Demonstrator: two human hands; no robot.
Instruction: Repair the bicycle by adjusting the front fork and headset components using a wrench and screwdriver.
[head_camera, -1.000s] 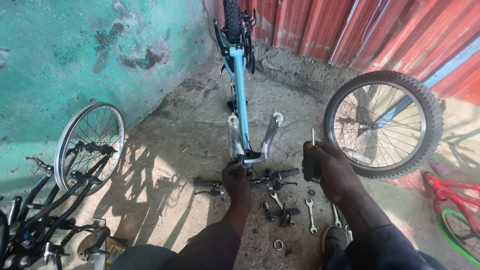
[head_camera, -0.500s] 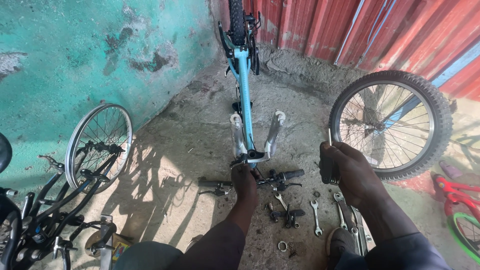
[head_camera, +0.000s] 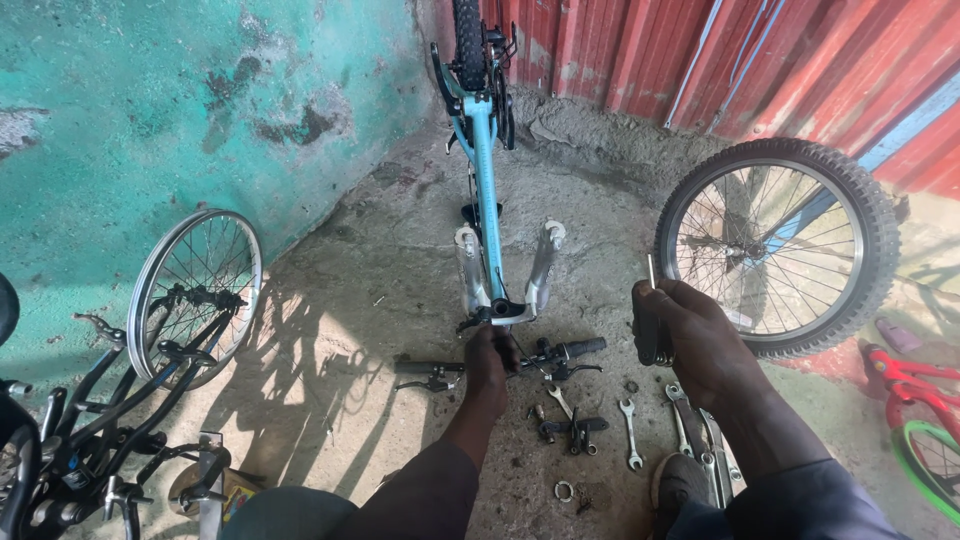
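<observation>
A light blue bicycle frame (head_camera: 484, 150) stands upside down on the concrete, its silver fork legs (head_camera: 545, 262) pointing toward me. My left hand (head_camera: 489, 358) grips the middle of the black handlebar (head_camera: 560, 352) where it meets the stem. My right hand (head_camera: 692, 335) is raised to the right and closed on a black folding multi-tool (head_camera: 651, 322) with one thin key sticking up. Several wrenches (head_camera: 630, 432) and small parts lie on the ground between my hands.
A spoked wheel with a knobby tyre (head_camera: 782, 245) leans against the red corrugated wall on the right. A bare rim (head_camera: 192, 290) and a dark bicycle frame (head_camera: 90, 430) stand by the turquoise wall on the left. A red and green child's bicycle (head_camera: 915, 410) sits at far right.
The view has shifted slightly right and closer. My right hand with the multi-tool has drifted to the right. My left hand stays on the handlebar.
</observation>
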